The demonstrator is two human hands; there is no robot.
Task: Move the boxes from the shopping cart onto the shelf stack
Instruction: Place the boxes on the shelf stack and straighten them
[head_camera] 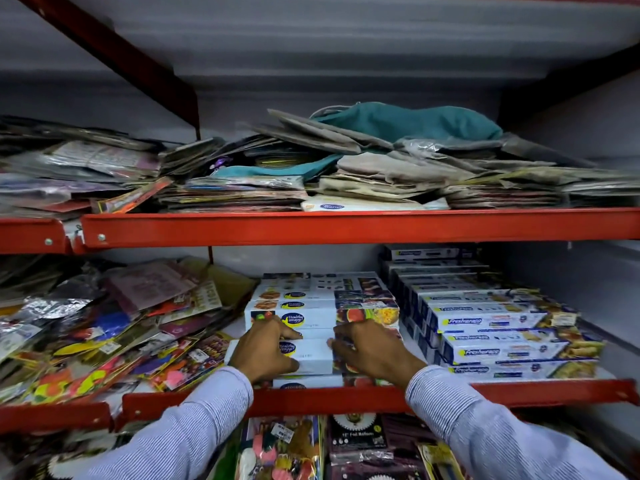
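A stack of long white boxes (322, 299) with blue round logos and food pictures lies on the middle red shelf (519, 391). My left hand (265, 348) and my right hand (372, 351) both rest on the front white box (313, 356), fingers curled over its top edge and front face. Another box of the same kind (306, 382) shows below it at the shelf lip. Both sleeves are light blue striped. The shopping cart is out of view.
Blue and white foil-wrap boxes (502, 327) are stacked right of the white boxes. Loose bright packets (104, 334) cover the shelf's left part. The upper shelf (346, 226) holds flat packets and cloth bags. Balloon packs (356, 441) hang below.
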